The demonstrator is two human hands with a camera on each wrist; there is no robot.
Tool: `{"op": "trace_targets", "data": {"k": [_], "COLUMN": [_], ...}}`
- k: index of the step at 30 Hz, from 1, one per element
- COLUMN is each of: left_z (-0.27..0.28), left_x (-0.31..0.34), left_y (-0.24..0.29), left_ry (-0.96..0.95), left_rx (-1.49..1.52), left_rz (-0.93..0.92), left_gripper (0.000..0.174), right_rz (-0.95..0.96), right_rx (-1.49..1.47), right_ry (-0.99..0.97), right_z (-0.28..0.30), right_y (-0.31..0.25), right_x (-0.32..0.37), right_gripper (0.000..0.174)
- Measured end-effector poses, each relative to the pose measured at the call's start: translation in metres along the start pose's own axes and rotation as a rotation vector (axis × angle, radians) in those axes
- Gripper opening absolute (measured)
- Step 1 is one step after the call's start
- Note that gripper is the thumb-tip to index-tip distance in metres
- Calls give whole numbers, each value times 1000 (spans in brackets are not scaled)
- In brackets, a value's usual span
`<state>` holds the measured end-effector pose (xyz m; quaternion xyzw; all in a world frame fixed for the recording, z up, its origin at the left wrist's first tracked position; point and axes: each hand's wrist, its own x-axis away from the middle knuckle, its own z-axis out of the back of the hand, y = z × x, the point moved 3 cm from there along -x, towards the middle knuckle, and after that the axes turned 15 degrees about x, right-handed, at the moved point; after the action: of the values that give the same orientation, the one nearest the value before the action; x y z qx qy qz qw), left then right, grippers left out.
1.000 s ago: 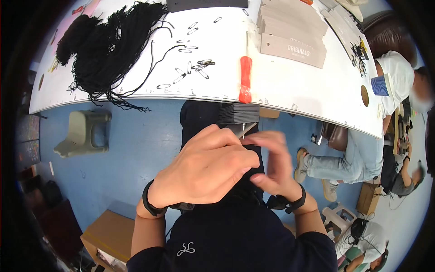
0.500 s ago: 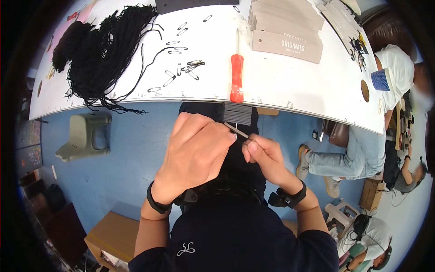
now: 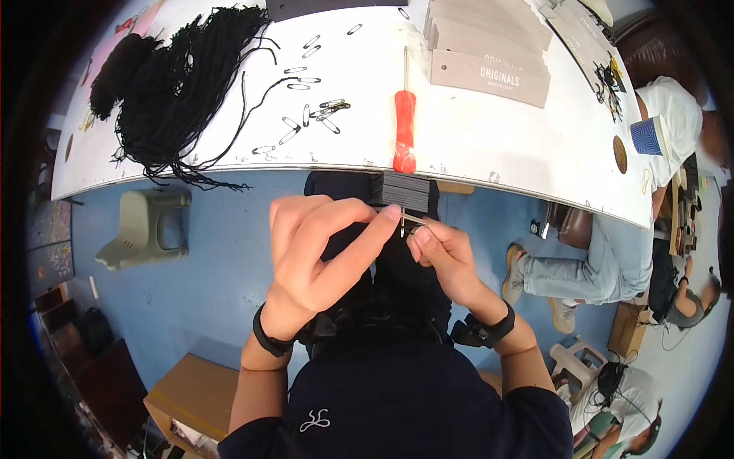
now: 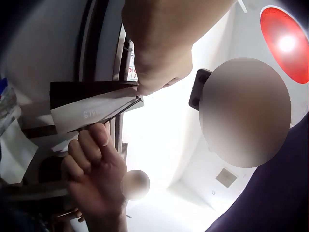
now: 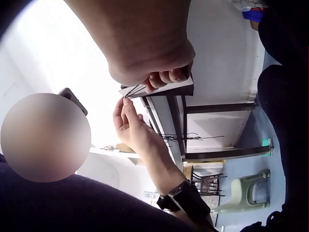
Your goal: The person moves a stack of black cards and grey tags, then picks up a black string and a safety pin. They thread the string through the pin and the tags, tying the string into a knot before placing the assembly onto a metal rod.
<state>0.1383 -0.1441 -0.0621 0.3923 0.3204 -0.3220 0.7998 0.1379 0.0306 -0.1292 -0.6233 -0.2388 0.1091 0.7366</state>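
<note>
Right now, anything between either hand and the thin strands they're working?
Nothing visible: the left hand pinches one end of the thin strands, the right hand the other. The pale card sits behind them in the left wrist view, not in between.

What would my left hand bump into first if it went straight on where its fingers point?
Likely the stack of grey cards just beyond the left hand's fingertips; depth is unclear, so I can't tell whether there's a gap between them.
</note>
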Motion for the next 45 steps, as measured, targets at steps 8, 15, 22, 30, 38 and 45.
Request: {"op": "trace_targets", "data": {"k": [8,15,22,30,38,45], "left_z": [-1,-2,-5,-2,-17,-3], "left_x": [2,1,9,24,25,27], "left_y": [2,3,-5,2,4,-2], "left_ry": [-14,30,31,-138,-358,-327], "left_rx": [-31,109,512,392,519,495], "left_rz": [-17,76,479,209,249,222], "left_gripper": [37,32,17,17,18,16], "right_rz": [25,16,80,435,587,469], "right_rx": [-7,-16,75,481,716,526], "right_ry": [20,14,7,-103,-55,313], "right_z": [-3,-4,-7,-10,-3,-7], "right_y": [2,3,2,-11,-40,-58], "right_x": [1,1,1,12,13,-4], "right_gripper": [36,36,31,16,14,10]}}
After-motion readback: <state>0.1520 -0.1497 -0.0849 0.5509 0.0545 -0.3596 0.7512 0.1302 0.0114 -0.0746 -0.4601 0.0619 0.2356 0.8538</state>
